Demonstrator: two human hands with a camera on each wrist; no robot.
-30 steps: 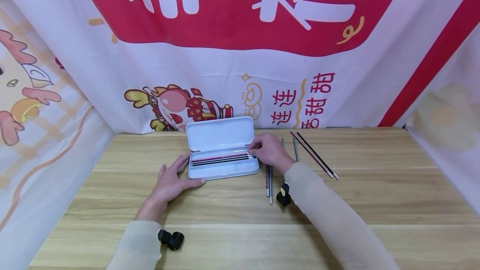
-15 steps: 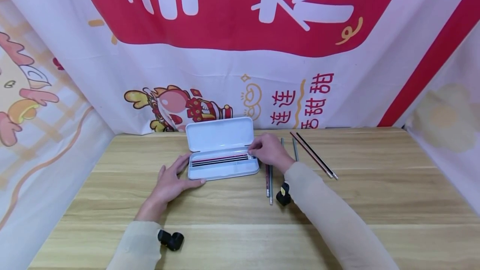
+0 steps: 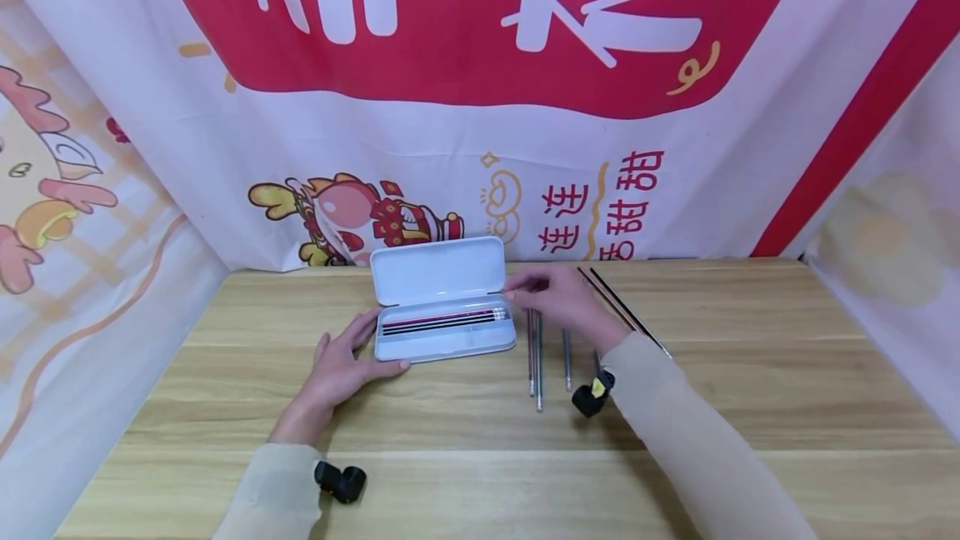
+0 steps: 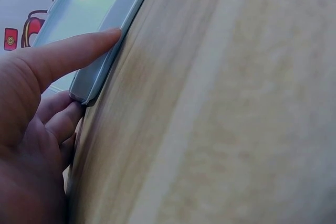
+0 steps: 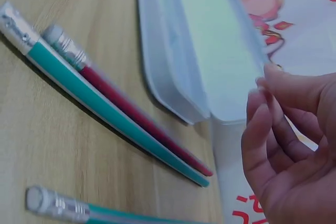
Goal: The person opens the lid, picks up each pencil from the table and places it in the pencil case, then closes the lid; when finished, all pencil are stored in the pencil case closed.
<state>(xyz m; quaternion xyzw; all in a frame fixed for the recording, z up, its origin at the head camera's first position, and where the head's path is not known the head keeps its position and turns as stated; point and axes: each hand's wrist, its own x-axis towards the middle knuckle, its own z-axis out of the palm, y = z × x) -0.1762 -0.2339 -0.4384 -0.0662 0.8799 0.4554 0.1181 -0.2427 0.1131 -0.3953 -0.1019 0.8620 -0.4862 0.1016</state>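
Observation:
A pale blue pencil case [image 3: 420,348] lies with its lid [image 3: 438,269] raised. Several dark and red pencils [image 3: 435,322] lie lengthwise in its rear compartment. My left hand [image 3: 337,367] holds the case's front left corner; the thumb [image 4: 79,51] lies along the front wall, with other fingers at the left end. Just right of the case hovers my right hand [image 3: 558,298], fingers loosely bent with nothing between them. Below it on the table are a teal pencil [image 5: 105,108], a red pencil [image 5: 136,116] beside it, and another teal one [image 5: 126,219].
Farther right, partly behind the right forearm, a dark pencil [image 3: 626,307] and a reddish one [image 3: 611,298] lie slanted on the wooden table [image 3: 450,457]. A printed cloth [image 3: 420,140] hangs at the table's back edge.
My right hand has let go of the pencil ends in the case and moved right, off the case. The left hand stays on the corner.

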